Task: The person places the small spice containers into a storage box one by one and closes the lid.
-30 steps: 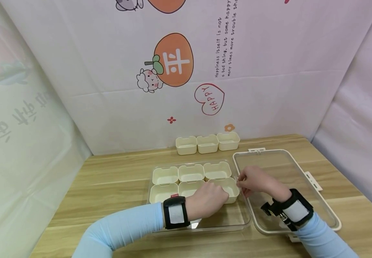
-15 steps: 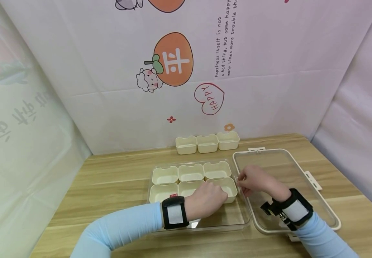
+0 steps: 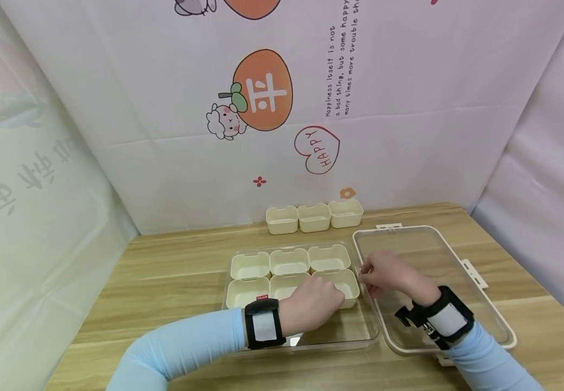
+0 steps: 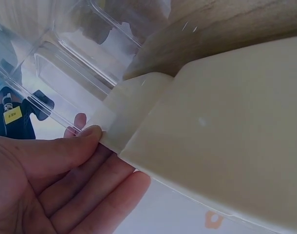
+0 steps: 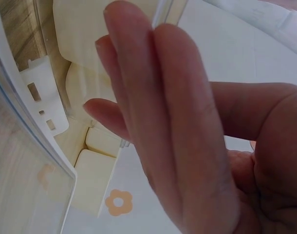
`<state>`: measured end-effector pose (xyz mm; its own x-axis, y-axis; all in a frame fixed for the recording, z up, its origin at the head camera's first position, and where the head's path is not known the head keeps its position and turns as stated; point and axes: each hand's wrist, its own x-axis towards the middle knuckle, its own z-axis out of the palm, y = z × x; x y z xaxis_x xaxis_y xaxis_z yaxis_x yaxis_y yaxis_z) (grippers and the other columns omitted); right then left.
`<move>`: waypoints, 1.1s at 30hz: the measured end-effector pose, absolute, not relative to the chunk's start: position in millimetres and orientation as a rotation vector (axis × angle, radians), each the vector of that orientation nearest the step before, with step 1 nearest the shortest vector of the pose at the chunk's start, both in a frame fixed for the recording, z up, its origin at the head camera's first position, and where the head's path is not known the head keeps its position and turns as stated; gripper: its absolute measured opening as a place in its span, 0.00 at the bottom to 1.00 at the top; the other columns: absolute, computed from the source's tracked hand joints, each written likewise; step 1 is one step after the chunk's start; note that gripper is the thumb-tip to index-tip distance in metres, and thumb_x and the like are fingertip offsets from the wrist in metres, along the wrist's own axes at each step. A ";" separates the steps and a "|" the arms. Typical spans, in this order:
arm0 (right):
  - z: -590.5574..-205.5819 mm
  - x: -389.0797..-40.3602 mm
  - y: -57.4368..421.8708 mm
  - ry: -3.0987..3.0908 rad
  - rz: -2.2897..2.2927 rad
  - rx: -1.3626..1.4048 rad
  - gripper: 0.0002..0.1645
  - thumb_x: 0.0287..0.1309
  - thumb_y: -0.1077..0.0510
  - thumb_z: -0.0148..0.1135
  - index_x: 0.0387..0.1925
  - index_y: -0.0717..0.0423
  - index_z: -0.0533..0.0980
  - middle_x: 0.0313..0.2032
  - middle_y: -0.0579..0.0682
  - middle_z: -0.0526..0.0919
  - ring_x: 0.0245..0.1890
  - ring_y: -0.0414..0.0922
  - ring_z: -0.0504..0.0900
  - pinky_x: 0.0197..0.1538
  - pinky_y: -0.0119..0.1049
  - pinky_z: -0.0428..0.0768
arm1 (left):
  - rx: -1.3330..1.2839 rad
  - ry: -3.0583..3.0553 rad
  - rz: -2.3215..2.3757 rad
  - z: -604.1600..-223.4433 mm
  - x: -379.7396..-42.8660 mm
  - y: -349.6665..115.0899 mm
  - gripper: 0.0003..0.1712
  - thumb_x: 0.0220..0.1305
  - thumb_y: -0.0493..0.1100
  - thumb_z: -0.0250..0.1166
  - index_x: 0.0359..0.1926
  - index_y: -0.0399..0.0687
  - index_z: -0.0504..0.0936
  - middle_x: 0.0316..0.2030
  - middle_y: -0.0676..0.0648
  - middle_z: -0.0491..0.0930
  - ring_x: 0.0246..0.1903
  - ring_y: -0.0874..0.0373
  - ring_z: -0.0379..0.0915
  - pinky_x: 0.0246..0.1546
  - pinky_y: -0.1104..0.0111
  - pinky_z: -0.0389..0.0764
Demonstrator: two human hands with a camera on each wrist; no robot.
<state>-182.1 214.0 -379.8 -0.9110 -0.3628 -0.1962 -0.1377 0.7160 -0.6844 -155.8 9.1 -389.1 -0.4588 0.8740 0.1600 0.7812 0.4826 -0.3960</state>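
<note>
Holding front-right cream bin (image 3: 351,293), your left hand (image 3: 312,307) pinched its rim, right hand (image 3: 390,273) was at clear box (image 3: 350,332) edge, grip unclear.

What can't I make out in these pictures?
Head: near side of the front middle cup, hidden by the left hand.
Head: lettering on the red label, too small.
Left wrist: nearest cup, cut off by right edge.
Right wrist: upper cup, partly behind the right hand.
</note>
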 end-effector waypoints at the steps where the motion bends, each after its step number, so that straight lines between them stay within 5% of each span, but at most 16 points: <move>1: -380.0 -182.2 214.0 2.607 -0.997 -0.403 0.08 0.56 0.65 0.58 0.31 0.69 0.80 0.17 0.53 0.83 0.16 0.43 0.83 0.24 0.34 0.82 | -1.393 -2.393 0.375 -389.2 -155.9 8.8 0.12 0.51 0.37 0.62 0.17 0.58 0.77 0.12 0.59 0.70 0.12 0.64 0.60 0.10 0.71 0.66; 33: -382.0 -183.0 213.8 2.586 -1.044 -0.384 0.07 0.56 0.67 0.58 0.27 0.68 0.79 0.17 0.54 0.83 0.17 0.44 0.84 0.24 0.34 0.82 | -1.342 -2.438 0.187 -365.5 -157.5 -7.2 0.09 0.51 0.34 0.62 0.22 0.54 0.77 0.17 0.57 0.74 0.14 0.67 0.66 0.11 0.73 0.65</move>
<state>-183.0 213.8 -382.0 -0.9109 -0.3629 -0.1965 -0.1249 0.6962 -0.7069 -157.5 -7.2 -365.5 -0.4898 0.8383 0.2393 0.7919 0.5426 -0.2801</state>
